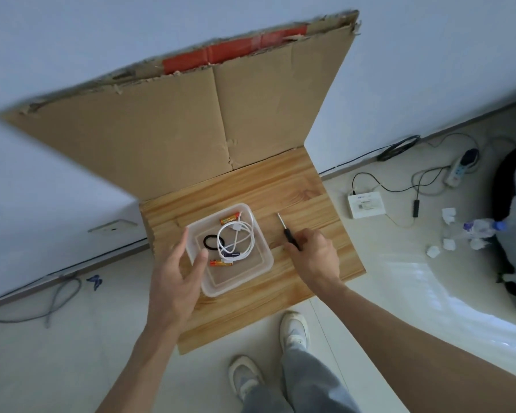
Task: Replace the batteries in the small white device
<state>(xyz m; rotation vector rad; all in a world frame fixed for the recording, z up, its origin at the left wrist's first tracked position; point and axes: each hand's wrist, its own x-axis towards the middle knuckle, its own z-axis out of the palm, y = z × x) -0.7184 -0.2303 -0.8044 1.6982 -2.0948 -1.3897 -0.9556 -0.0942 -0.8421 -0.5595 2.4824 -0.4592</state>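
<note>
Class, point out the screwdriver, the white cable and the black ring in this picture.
screwdriver (288, 235): head view, on its black handle.
white cable (236, 227): head view, on its plug.
black ring (205, 242): head view, on its left band.

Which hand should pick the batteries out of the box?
Probably the left. The left hand is open at the edge of the box, its thumb close to the nearer batteries. The right hand is busy gripping the screwdriver on the wooden board beside the box.
</note>
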